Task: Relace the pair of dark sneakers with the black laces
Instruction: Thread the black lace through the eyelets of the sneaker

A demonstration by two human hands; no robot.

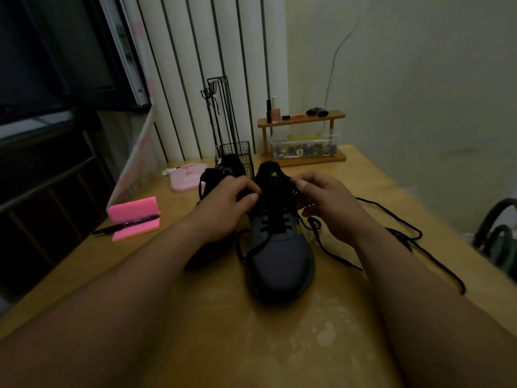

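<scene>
The nearer dark sneaker (279, 259) is sitting near the middle of the wooden table (251, 331), toe pointing toward the person, with its black lace (405, 228) crossing the lower eyelets and its loose ends trailing over the tabletop to the right. The left hand (223, 208) is curling round the left side of this sneaker's opening, thumb pressing against forefinger at the upper eyelets. The right hand (327, 208) is pinching the lace at the top right beside the tongue, its other fingers bending loosely below; the dim light is hiding exactly where the lace passes between the fingertips. The second sneaker (221, 169) is standing just to the left, mostly hidden behind the left hand and forearm. Farther left, a black marker (126, 226) is lying across a pink block (134, 217). At the back of the table, a wire basket (237, 155) and a small wooden shelf (302, 119) are standing side by side.
</scene>
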